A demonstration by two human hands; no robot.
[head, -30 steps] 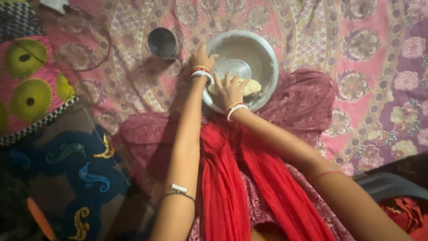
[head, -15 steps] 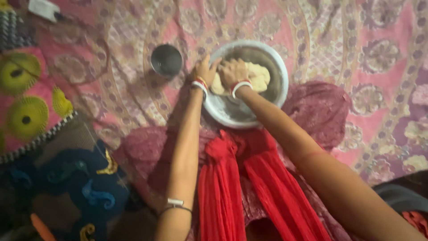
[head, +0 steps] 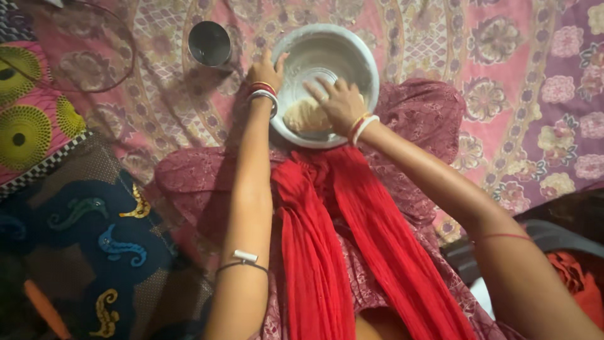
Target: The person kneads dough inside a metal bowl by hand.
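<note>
Centrally, the dough [head: 304,116] lies inside the bowl [head: 352,47], at its near side. Right hand [head: 340,102]: fingers spread, palm pressing down on the dough. Left hand [head: 268,70]: fingers curled over the bowl's left rim. A cup [head: 209,43] stands just left of the bowl.

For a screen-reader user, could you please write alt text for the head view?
A right hand presses pale dough in a round metal bowl while the left hand grips its rim; a small steel cup stands left on the patterned pink cloth.
</note>
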